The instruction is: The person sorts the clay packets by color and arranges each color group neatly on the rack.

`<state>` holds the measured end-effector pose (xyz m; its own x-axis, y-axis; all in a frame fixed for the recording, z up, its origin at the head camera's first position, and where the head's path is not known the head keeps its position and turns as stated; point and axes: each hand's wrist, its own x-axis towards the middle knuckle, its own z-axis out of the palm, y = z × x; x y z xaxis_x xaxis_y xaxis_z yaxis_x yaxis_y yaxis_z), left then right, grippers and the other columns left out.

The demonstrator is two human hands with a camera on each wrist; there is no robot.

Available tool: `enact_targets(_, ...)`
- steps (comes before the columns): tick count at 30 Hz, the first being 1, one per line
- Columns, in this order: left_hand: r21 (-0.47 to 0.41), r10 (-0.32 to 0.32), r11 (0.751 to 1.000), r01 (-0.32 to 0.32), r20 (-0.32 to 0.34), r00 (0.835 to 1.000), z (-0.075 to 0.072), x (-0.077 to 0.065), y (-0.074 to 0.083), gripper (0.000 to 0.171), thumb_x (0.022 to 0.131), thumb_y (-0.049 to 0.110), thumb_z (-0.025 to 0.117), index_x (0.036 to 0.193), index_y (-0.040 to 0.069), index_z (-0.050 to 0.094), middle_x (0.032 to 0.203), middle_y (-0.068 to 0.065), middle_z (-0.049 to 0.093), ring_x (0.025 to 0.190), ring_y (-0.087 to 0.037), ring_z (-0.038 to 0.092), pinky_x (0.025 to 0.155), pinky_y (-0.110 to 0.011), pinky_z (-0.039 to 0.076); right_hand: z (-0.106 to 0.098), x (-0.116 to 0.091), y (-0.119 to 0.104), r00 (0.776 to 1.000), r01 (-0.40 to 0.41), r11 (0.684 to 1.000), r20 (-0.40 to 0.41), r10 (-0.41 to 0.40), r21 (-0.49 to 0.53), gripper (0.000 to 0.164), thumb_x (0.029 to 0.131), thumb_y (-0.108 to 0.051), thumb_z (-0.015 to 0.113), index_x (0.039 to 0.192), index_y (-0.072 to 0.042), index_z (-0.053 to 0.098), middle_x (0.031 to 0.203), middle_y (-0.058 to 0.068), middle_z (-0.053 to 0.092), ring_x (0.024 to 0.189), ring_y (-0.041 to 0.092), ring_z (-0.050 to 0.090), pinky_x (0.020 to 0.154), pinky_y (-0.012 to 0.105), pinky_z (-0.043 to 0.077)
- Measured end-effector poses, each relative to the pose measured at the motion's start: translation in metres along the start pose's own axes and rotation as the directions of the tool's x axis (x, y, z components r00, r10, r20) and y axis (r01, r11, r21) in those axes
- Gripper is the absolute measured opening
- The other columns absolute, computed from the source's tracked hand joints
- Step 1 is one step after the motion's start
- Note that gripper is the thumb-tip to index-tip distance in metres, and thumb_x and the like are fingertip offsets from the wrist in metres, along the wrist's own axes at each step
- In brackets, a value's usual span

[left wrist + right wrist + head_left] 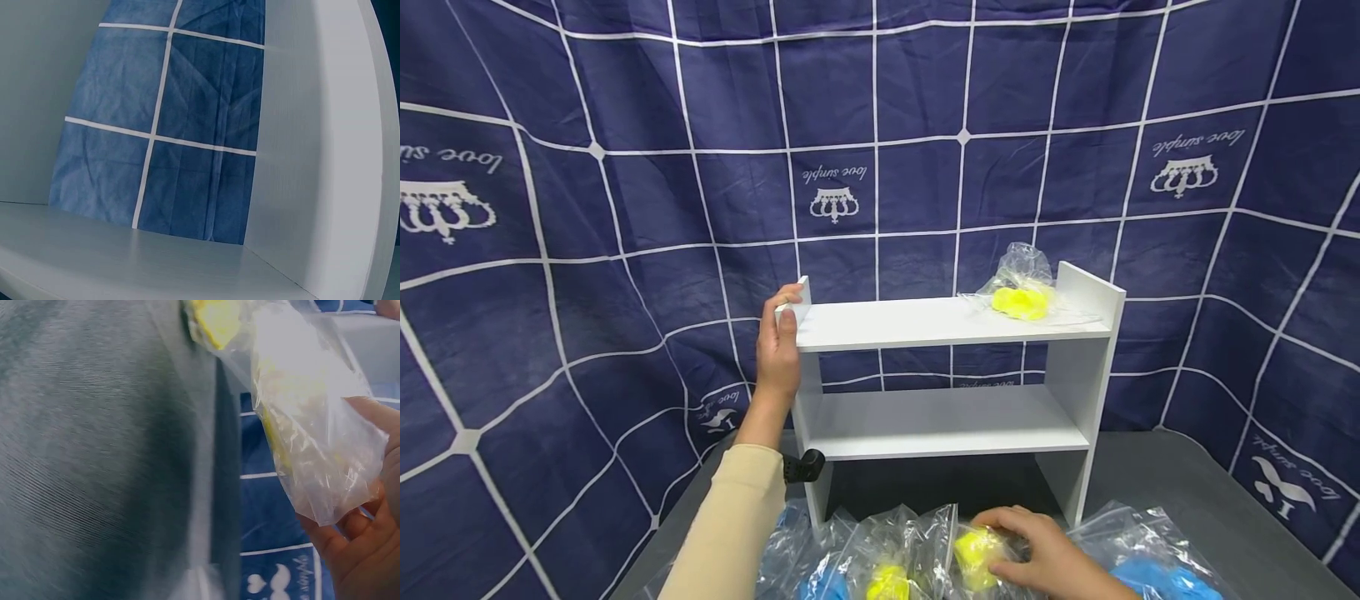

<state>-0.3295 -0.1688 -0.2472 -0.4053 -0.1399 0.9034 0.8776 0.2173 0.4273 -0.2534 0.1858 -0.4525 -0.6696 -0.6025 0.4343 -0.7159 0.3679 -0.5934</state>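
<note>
My left hand [778, 354] grips the top of the left side panel of a white two-tier shelf [955, 446], fingers over the edge and thumb at the front. In the left wrist view the shelf's white boards [290, 125] fill the edges; the hand is out of sight. Low in front of the shelf, my right hand [1037, 550] holds a clear plastic bag with something yellow [976, 554] inside. In the right wrist view, thumb and fingers of the right hand [365, 544] close around that crinkled bag [319, 444].
Another clear bag with a yellow item [1021, 302] lies on the top board's right end. Along the front are bags with a yellow item [887, 582] and blue items [1165, 577]. A grey surface [1150, 475] lies beneath; a blue checked curtain [917, 192] hangs behind.
</note>
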Motion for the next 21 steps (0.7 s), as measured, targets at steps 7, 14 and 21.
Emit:
enact_targets(7, -0.006, 0.001, 1.0, -0.001, -0.003, 1.0, 0.002, 0.0, 0.004, 0.024, 0.102, -0.001, 0.034, 0.11, -0.021, 0.045, 0.134, -0.036, 0.05, 0.136, -0.046, 0.041, 0.114, -0.024, 0.027, -0.023, 0.006, -0.025, 0.983, 0.115, 0.978, -0.119, -0.137, -0.176, 0.043, 0.084, -0.02, 0.08, 0.124, -0.023, 0.065, 0.114, -0.008, 0.07, 0.097, -0.001, 0.061, 0.077, 0.022, 0.054)
enact_targets(14, -0.006, -0.02, 1.0, 0.02, 0.007, 1.0, -0.001, 0.0, 0.005, 0.025, 0.102, 0.0, 0.034, 0.112, -0.02, 0.045, 0.136, -0.035, 0.049, 0.138, -0.044, 0.04, 0.115, -0.024, 0.027, -0.058, 0.02, -0.06, 0.97, 0.159, 0.947, -0.132, -0.202, -0.278, 0.046, 0.083, -0.021, 0.081, 0.126, -0.024, 0.064, 0.116, -0.009, 0.069, 0.096, 0.0, 0.061, 0.077, 0.022, 0.052)
enact_targets(21, -0.006, -0.014, 1.0, 0.014, 0.002, 1.0, 0.001, -0.001, 0.001, 0.026, 0.102, 0.0, 0.033, 0.112, -0.021, 0.045, 0.136, -0.035, 0.05, 0.136, -0.044, 0.041, 0.114, -0.023, 0.028, -0.092, 0.046, -0.1, 0.953, 0.19, 0.915, -0.157, -0.259, -0.356, 0.052, 0.08, -0.017, 0.084, 0.127, -0.024, 0.065, 0.115, -0.01, 0.068, 0.096, 0.001, 0.06, 0.078, 0.021, 0.052)
